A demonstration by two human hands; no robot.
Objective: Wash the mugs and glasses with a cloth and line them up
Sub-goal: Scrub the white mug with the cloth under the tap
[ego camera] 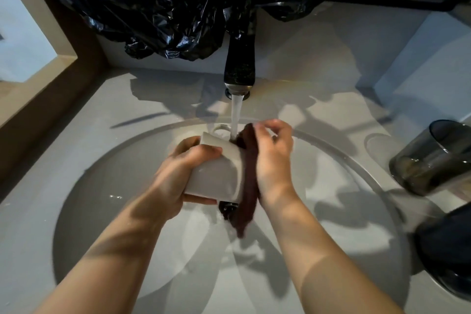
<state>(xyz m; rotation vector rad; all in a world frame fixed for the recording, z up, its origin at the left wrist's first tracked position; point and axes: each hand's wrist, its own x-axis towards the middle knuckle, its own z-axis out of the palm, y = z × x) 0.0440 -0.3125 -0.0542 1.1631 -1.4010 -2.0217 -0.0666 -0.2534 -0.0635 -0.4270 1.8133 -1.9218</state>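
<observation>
One white ceramic mug (216,173) is gripped sideways in the curled left hand (178,176) beneath the running black tap (239,66) for rinsing, with a dark brown cloth (248,186) pinched against it by the right hand (274,158).

white mug (216,173) | dark brown cloth (248,196) | smoky grey glass (430,158) | black faucet (239,64)

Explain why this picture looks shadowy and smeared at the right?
Head view: hard light throws sharp-edged arm shadows across the sink; the dark glass is blurred and bent by the wide lens; the hanging cloth is smeared; the white mug looks fairly crisp.
</observation>
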